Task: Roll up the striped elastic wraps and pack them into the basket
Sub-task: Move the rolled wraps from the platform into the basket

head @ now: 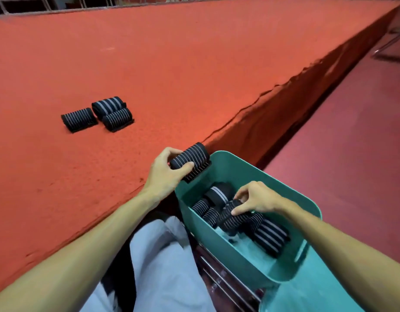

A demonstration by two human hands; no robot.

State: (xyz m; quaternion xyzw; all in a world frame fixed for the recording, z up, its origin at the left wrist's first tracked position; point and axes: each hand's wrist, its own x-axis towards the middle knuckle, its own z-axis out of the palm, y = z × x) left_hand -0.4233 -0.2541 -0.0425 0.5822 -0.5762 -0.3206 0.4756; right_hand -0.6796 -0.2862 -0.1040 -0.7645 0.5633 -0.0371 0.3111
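Left hand [165, 170] grips rolled striped wrap [190, 162] at teal basket [307, 199] rim, long axis crosswise; right hand [257, 199] pinches packed roll [230, 218] inside.

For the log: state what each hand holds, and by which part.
Left hand grips a rolled wrap round one end; right hand pinches a second wrap at its top, inside the basket.

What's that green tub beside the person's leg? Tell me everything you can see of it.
The basket is teal and looks like smooth plastic, with rounded corners and a slot handle in its near wall. It sits beside the red table's edge and holds several rolled striped wraps. The right hand reaches inside, pinching a top roll. The left hand holds a loose roll at its far rim.
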